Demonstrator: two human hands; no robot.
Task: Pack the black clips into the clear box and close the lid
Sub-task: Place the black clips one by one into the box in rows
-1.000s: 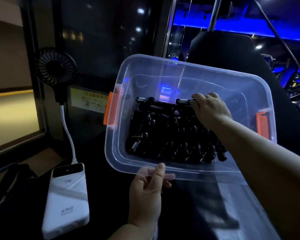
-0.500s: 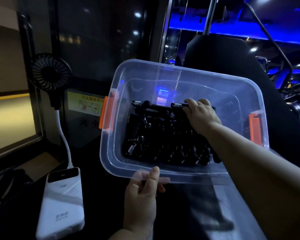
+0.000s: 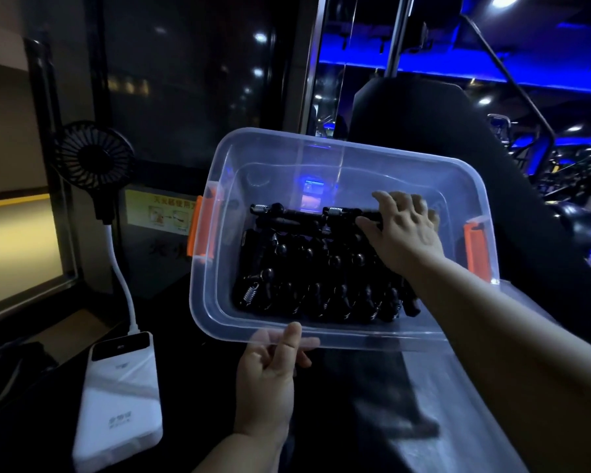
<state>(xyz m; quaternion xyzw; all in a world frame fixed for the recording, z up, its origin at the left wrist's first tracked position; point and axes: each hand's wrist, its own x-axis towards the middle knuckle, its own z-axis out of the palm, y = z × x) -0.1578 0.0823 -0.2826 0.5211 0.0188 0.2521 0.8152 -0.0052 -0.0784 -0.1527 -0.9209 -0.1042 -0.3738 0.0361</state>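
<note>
Clips [image 3: 321, 278], black with silver springs, are lying in the box [image 3: 389, 179]; left hand [image 3: 267, 380] is pinching its rim, right hand [image 3: 406, 233] resting spread-fingered on them.

I seem to be at a dark counter [image 3: 28, 425] in a gym at night. Past the glass panel [image 3: 191, 83], blue strip lights [image 3: 423, 68] run overhead above black machine frames [image 3: 567, 162]. Near me are a small fan [image 3: 93, 155], wired to a white power bank [image 3: 120, 404], and a yellow instruction sticker [image 3: 157, 209].
</note>
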